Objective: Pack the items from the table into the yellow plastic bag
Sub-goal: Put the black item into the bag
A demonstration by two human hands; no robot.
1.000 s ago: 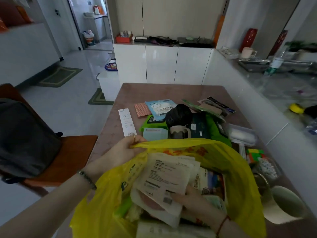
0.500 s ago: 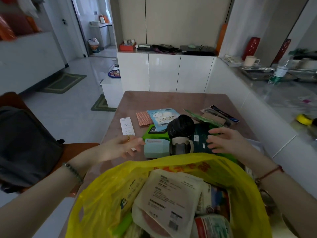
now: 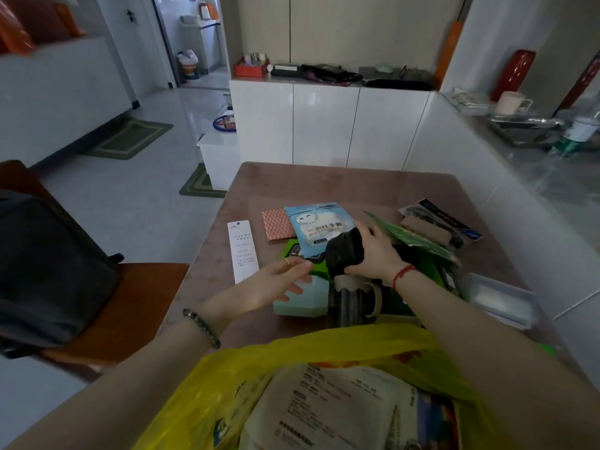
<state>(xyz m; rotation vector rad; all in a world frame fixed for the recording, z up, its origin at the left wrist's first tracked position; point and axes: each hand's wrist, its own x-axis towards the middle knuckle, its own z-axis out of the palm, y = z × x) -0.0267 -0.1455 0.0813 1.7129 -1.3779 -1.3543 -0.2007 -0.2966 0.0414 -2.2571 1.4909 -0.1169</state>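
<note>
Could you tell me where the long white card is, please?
Head view: the long white card lies on the left side of the table, left of the pink textured square, by the left hand.

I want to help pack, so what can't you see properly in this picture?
Head view:
Black bundle: half covered by the right hand holding it; what it is stays unclear.
Mug: partly hidden behind that bundle and the right wrist.
Yellow plastic bag: cut off by the bottom edge, contents partly unseen.
White paper strip: print too small to read.
</note>
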